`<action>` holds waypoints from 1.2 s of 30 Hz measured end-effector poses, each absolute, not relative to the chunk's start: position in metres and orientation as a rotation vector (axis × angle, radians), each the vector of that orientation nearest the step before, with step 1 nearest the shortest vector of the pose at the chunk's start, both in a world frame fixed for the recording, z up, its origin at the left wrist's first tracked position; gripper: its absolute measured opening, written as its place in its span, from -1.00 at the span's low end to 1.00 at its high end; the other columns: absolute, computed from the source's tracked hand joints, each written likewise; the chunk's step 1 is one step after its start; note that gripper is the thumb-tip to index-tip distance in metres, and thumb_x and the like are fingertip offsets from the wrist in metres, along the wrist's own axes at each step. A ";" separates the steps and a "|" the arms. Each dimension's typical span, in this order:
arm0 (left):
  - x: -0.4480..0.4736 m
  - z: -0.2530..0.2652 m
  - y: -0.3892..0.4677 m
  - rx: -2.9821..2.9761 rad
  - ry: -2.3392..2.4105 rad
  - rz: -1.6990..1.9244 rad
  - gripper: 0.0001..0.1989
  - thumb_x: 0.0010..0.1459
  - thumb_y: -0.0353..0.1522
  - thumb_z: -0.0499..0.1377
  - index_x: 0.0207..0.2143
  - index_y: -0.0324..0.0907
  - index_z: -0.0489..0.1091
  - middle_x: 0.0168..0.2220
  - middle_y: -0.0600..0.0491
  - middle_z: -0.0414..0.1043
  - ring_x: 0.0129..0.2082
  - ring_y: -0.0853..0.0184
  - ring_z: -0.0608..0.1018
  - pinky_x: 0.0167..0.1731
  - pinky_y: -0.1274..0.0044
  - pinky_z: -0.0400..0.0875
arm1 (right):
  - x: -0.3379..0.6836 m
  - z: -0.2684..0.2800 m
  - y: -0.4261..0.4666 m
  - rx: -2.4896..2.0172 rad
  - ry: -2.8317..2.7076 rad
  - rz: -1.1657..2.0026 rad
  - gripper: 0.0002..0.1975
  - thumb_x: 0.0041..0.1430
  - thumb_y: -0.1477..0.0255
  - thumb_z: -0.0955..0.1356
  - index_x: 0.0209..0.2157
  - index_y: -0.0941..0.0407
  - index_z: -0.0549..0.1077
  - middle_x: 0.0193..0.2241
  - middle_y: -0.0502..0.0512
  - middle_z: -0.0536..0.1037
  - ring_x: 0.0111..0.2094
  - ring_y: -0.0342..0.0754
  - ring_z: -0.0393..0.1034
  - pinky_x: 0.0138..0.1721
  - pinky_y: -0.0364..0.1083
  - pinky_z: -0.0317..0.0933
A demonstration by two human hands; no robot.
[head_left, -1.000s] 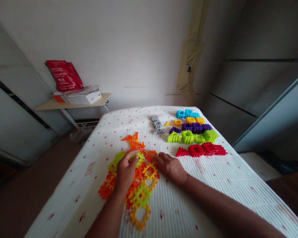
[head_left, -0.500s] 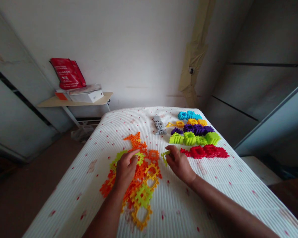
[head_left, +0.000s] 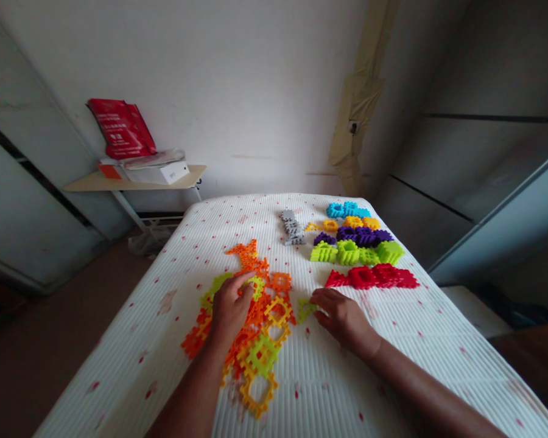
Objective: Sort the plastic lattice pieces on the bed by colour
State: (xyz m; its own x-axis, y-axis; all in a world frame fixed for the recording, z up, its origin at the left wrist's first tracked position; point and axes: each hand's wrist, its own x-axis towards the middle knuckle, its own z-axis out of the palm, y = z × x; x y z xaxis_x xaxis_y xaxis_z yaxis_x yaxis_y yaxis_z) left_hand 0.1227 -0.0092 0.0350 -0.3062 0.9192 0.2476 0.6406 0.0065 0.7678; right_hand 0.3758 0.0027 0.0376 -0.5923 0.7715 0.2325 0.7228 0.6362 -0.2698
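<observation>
Just right of the mixed pile (head_left: 254, 317), the right hand (head_left: 346, 317) pinched a lime piece (head_left: 304, 309) by its edge — leaving most of it uncovered. Over the pile, whether the left hand (head_left: 229, 301) gripped another lime one (head_left: 258, 286) was unclear. Beyond it, rightward, rows (head_left: 364, 237) stood grouped — probably keeping colours apart.

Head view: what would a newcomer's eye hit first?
The bright heap of orange, yellow and lime toothed pieces near the middle of the white cover, the left hand over it. Next, the rows grouped by colour beyond the right hand. Then the red bag atop boxes at left.
</observation>
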 end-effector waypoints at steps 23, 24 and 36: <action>0.118 0.032 -0.008 1.571 1.980 1.217 -0.63 0.02 -0.27 0.02 -0.16 -0.17 0.46 -0.19 -0.01 0.52 -0.21 0.24 0.52 -0.13 0.43 0.37 | 0.410 0.086 0.133 -1.318 -2.394 0.063 -0.81 -0.02 0.59 0.32 -0.32 0.13 0.47 -0.37 0.05 0.55 -0.38 -0.13 0.41 -0.32 -0.20 0.19; 0.117 0.032 -0.009 1.562 1.984 1.215 -0.63 0.02 -0.26 0.02 -0.16 -0.17 0.46 -0.21 -0.01 0.53 -0.23 0.24 0.53 -0.16 0.44 0.38 | 0.409 0.084 0.136 -1.328 -2.407 0.050 -0.82 -0.02 0.59 0.32 -0.32 0.13 0.47 -0.38 0.04 0.54 -0.38 -0.13 0.41 -0.33 -0.21 0.18; 0.118 0.032 -0.008 1.531 1.991 1.207 -0.64 0.01 -0.28 0.03 -0.17 -0.16 0.47 -0.19 0.01 0.52 -0.24 0.25 0.52 -0.13 0.43 0.36 | 0.411 0.073 0.146 -1.334 -2.463 0.028 -0.82 0.00 0.60 0.30 -0.31 0.17 0.45 -0.41 0.07 0.52 -0.40 -0.13 0.38 -0.35 -0.21 0.15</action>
